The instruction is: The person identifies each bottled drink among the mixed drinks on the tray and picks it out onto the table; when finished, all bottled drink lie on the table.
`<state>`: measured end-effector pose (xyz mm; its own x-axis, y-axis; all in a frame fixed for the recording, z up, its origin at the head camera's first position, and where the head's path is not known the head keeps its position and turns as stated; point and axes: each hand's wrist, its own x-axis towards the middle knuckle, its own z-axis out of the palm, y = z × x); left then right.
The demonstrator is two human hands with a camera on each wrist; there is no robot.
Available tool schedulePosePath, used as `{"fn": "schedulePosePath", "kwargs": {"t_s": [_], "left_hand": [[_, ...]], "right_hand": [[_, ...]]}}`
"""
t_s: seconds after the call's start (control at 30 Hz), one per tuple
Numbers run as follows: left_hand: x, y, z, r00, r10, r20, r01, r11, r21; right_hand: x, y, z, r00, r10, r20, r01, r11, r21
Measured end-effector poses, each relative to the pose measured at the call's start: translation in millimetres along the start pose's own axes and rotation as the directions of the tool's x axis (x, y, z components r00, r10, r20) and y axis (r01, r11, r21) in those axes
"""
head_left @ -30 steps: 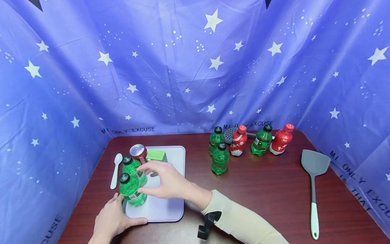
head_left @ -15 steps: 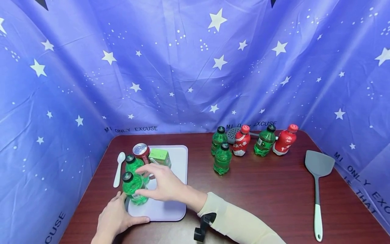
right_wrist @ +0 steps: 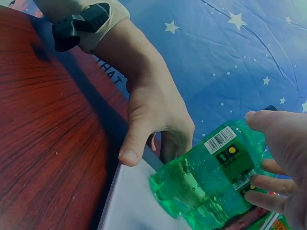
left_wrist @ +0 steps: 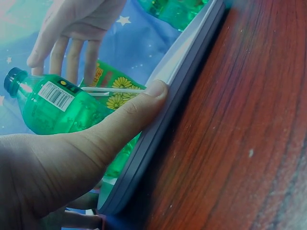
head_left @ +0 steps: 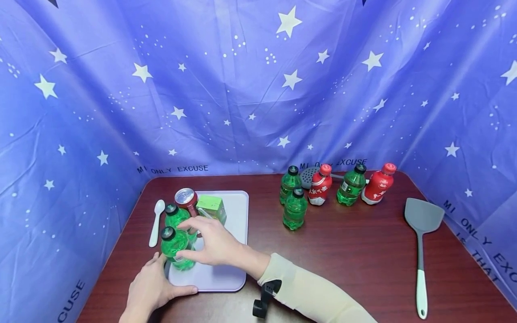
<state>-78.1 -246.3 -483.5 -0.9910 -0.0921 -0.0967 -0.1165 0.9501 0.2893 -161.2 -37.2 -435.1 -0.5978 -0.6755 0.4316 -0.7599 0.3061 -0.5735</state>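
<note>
My left hand [head_left: 149,285] grips the near left corner of a pale lilac tray [head_left: 238,233], its thumb on the rim in the left wrist view. Two green plastic bottles with black caps stand on the tray's left side: a nearer bottle [head_left: 173,251] and a farther bottle [head_left: 174,218]. My right hand [head_left: 214,242] is beside them, thumb and fingers spread apart; its thumb overlaps the nearer bottle, and whether it touches is unclear. Behind stand a red can [head_left: 186,200] and a green drink carton [head_left: 212,207] with a white straw.
A white spoon [head_left: 156,223] lies left of the tray. Farther right stand several green bottles [head_left: 295,211] and two red bottles, one a red bottle [head_left: 320,186]. A grey slotted utensil [head_left: 309,177] lies behind them. A grey turner [head_left: 422,220] lies at the right.
My right hand has shifted slightly left, nearer the green bottles on the tray. The left hand stays at the tray corner. The head view has shifted a little.
</note>
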Motion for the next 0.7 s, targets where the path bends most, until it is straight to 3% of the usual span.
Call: {"fn": "schedulePosePath", "kwargs": {"t_s": [0.33,0.5,0.7], "left_hand": [[0.2,-0.2,1.7,1.000,0.008,-0.003,-0.008,1.000,0.007],[-0.8,-0.4,0.5,1.000,0.010,-0.007,-0.010,1.000,0.007],[-1.9,-1.4,1.4,1.000,0.021,-0.022,-0.021,1.000,0.001]], "right_hand": [[2,3,8,1.000,-0.012,-0.017,0.010,0.991,-0.133],[4,1,14,1.000,0.025,0.006,-0.024,0.980,-0.195],[6,-1,19,0.998,0.055,0.015,-0.051,0.979,-0.195]]}}
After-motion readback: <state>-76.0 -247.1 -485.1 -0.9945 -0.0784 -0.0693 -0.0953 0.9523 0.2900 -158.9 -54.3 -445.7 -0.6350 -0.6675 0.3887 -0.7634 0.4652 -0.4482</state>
